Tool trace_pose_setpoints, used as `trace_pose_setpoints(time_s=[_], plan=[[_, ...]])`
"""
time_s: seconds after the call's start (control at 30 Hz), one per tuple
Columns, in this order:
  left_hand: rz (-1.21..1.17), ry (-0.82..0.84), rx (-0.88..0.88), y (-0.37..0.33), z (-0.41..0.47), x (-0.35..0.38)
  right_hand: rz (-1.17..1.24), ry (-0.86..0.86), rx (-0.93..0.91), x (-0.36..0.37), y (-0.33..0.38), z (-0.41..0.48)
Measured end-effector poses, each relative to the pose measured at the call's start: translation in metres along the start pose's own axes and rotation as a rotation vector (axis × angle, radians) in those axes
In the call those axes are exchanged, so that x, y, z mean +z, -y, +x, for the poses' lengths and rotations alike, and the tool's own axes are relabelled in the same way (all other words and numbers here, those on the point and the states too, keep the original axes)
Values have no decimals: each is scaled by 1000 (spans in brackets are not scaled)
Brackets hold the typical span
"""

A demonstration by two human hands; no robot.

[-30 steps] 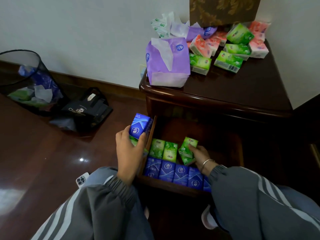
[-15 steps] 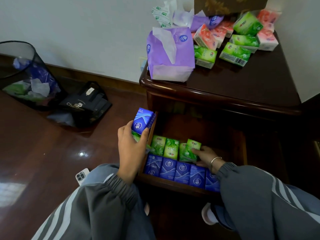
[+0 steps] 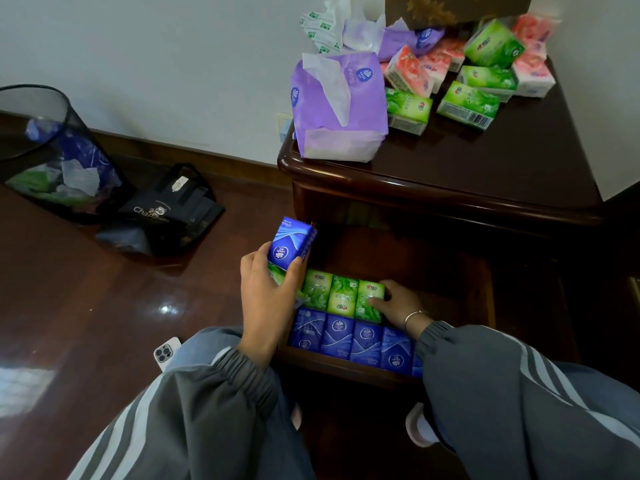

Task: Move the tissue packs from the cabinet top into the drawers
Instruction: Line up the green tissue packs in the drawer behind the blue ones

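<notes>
The dark wooden cabinet's drawer (image 3: 346, 367) stands open below its top (image 3: 502, 174). Inside lie a front row of several blue tissue packs (image 3: 337, 336) and, behind it, three green packs (image 3: 327, 294). My left hand (image 3: 268, 299) grips a blue pack (image 3: 291, 244) with a green pack under it, at the drawer's left edge. My right hand (image 3: 394, 303) is inside the drawer, fingers on the rightmost green pack (image 3: 369, 299). On the cabinet top lie green packs (image 3: 467, 103), pink packs (image 3: 410, 69) and a big purple tissue bag (image 3: 341, 112).
A black mesh waste bin (image 3: 52, 150) and a black paper bag (image 3: 169, 213) stand on the floor at the left. A white phone (image 3: 166, 351) lies by my left knee. A patterned box (image 3: 457, 8) stands at the back of the cabinet top.
My right hand has set the tilted green pack flat into the green row as its third pack. My left hand stays in place with its packs.
</notes>
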State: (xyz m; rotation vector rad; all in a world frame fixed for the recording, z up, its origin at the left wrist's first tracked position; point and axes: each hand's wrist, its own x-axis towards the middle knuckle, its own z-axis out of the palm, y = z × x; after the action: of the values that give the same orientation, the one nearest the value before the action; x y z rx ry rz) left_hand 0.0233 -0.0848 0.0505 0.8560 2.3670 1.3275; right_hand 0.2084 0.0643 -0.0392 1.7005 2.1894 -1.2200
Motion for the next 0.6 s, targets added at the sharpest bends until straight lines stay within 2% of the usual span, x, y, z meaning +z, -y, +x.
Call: trace_pose_setpoints(time_s=[0.17,0.23,0.27,0.33,0.4,0.43,0.5,0.6], plan=[[17,43,26,-1,-1,4,-117,139,20,-6,-4,-6],[31,67,64,-3,-2,6,-277,92,37,-14,0,-8],[39,84,83,-4,-3,6,-280,27,30,-20,7,-12],[43,135,133,-9,-7,8,-5,-46,-36,-31,27,-24],[44,219,203,-14,-13,11,423,70,-119,-45,49,-41],[45,268,238,-17,-17,13,537,164,-144,-54,57,-49],[41,348,284,-24,-27,18,613,287,-179,-73,66,-65],[22,429,323,-35,-40,24,630,346,-190,-95,56,-76]])
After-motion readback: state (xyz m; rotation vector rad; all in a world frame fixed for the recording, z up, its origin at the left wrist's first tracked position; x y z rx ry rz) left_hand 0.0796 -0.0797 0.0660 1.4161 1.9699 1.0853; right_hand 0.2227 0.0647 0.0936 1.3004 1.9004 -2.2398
